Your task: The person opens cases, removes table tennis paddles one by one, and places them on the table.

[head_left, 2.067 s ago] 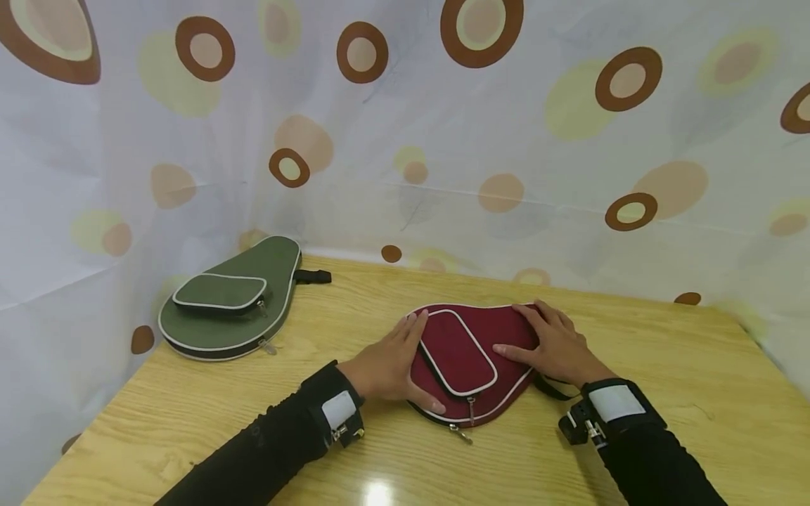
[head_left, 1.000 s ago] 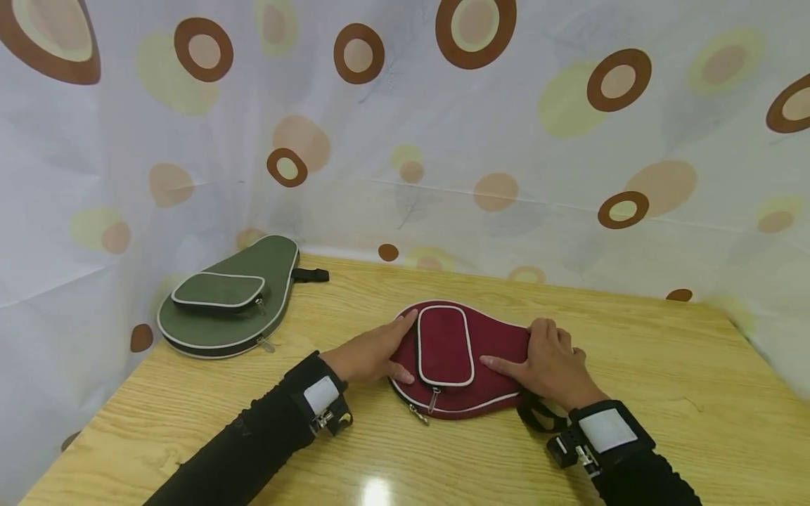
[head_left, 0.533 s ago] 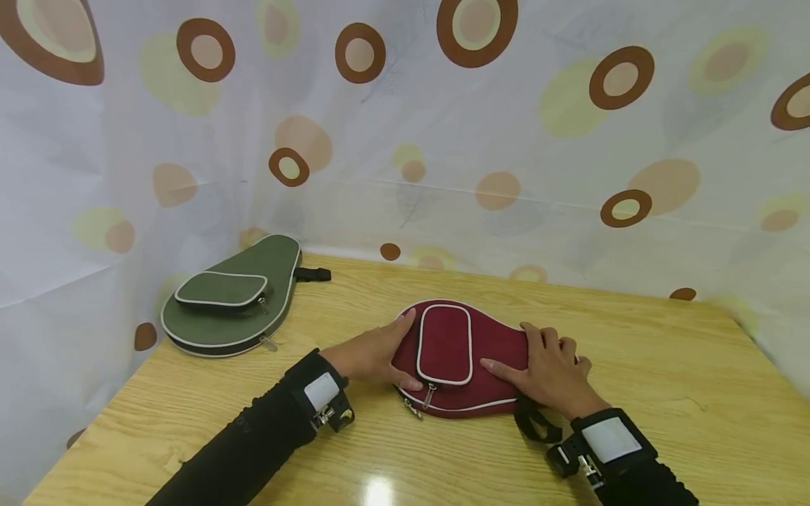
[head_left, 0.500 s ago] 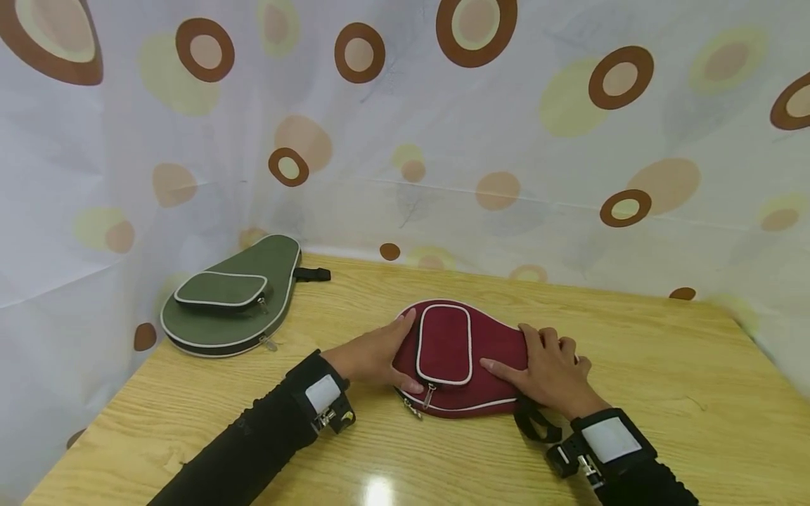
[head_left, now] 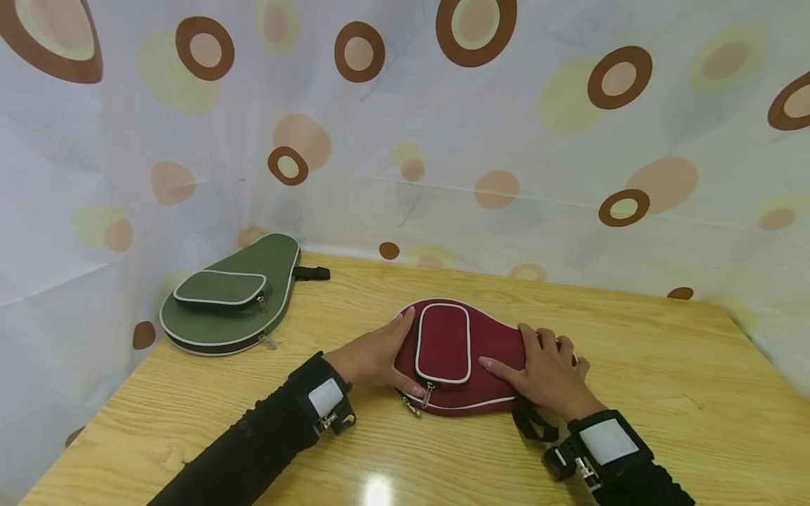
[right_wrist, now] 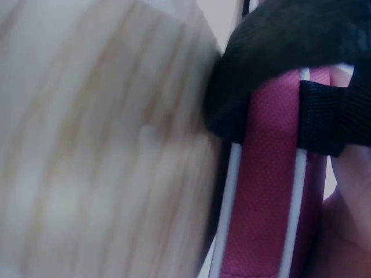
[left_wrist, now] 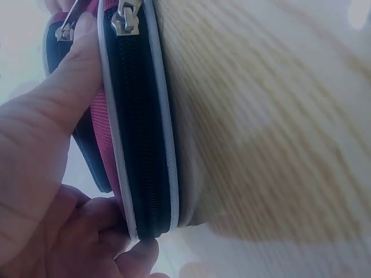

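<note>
A dark red table tennis paddle case (head_left: 496, 341) with white piping lies flat on the table, its narrow end to the right. Its raised pocket (head_left: 444, 343) faces up. Across the rounded end my left hand (head_left: 378, 357) grips the case, thumb near the pocket's zipper pull; the left wrist view shows fingers curled at the zippered side (left_wrist: 139, 133). My right hand (head_left: 549, 372) holds the narrow end, thumb on top and fingers bent over the far edge. A black strap loop (head_left: 534, 423) hangs out below it, large in the right wrist view.
A green paddle case (head_left: 234, 295) of the same shape lies at the back left, its black strap (head_left: 312, 273) pointing right. Behind the wooden table (head_left: 664, 393) hangs a white curtain (head_left: 506, 140) patterned with circles.
The red case has turned clockwise and shifted slightly left, its narrow end swinging nearer to me. Both hands moved with it. Over the last half second almost nothing differs.
</note>
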Available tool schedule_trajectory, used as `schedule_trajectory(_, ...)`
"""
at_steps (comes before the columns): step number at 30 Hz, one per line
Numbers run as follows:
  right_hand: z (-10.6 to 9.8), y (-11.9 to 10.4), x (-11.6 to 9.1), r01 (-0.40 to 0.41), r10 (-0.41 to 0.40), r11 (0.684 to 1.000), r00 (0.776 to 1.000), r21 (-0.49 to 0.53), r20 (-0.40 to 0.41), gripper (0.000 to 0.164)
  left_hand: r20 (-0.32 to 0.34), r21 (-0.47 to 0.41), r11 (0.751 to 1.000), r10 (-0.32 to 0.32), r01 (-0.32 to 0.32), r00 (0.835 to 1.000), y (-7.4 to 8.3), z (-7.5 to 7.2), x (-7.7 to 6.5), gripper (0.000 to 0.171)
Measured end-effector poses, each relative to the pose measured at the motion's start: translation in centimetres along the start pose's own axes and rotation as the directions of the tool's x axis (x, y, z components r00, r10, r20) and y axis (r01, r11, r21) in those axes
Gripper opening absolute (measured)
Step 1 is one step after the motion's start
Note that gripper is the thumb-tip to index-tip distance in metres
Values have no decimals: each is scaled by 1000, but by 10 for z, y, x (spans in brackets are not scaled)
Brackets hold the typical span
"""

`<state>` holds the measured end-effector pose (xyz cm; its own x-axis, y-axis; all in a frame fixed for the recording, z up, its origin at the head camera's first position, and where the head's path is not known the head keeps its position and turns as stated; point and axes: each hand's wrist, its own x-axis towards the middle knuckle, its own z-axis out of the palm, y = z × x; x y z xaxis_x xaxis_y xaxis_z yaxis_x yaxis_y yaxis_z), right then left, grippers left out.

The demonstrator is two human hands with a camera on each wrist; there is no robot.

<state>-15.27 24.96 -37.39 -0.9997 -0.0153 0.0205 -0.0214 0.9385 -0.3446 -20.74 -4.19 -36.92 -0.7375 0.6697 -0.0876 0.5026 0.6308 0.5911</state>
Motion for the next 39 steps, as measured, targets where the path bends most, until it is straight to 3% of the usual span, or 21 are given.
schedule_trajectory(10, 3, -5, -2, -31, 31, 999, 999, 7, 24, 101, 7, -11, 999, -32, 32, 999, -3, -1, -2, 129)
schedule_trajectory(22, 5, -10, -3, -63, 62, 998, 998, 19, 33, 104, -5, -18, 1000, -15, 15, 1000, -6, -2, -1, 131)
schedule_trajectory(28, 5, -12, -6, -12, 12, 1000, 1000, -21, -27, 102, -7, -16, 1000, -7, 7, 1000, -5, -2, -1, 129)
schedule_trajectory(39, -5, -48, -5, 124, -120, 991, 990, 58, -79, 68, -13, -36, 999, 9, -9, 1000, -3, 0, -1, 129)
